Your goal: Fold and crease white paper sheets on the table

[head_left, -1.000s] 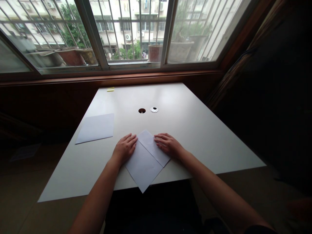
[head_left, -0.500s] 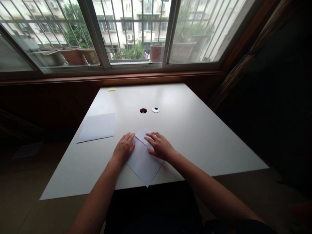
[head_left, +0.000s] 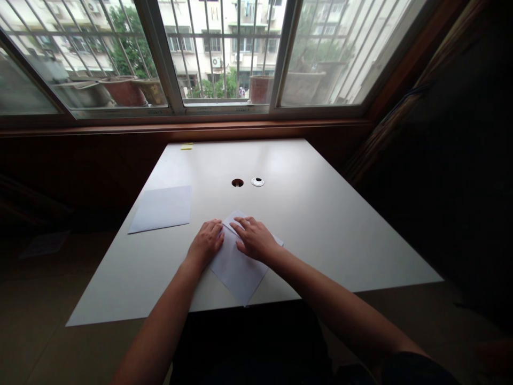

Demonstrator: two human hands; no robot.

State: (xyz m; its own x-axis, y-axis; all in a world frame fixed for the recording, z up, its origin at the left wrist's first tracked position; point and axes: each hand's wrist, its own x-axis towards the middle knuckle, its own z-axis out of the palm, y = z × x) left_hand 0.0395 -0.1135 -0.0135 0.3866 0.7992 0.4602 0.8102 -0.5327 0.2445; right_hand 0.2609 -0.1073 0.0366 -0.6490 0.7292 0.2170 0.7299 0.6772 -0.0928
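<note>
A folded sheet of white paper (head_left: pixel 238 272) lies at an angle near the table's front edge, one corner pointing towards me. Along its upper part runs a folded edge, partly covered by my fingers. My left hand (head_left: pixel 207 241) rests flat on the paper's left side, fingers stretched out. On the folded upper part lies my right hand (head_left: pixel 254 239), its fingers spread and pressing on the paper from above. Neither hand grasps anything. The paper's right corner shows just beyond the right hand.
More white paper (head_left: pixel 162 209) lies at the left of the white table (head_left: pixel 340 235). Towards the back are a round hole (head_left: pixel 238 183) and a loose round cover (head_left: pixel 257 182). Yellow strips (head_left: pixel 186 146) sit at the far left corner. A barred window (head_left: pixel 224 59) stands behind.
My right hand has slid a little to the left over the folded paper, uncovering its right corner. My left hand stays in place. The view has shifted slightly.
</note>
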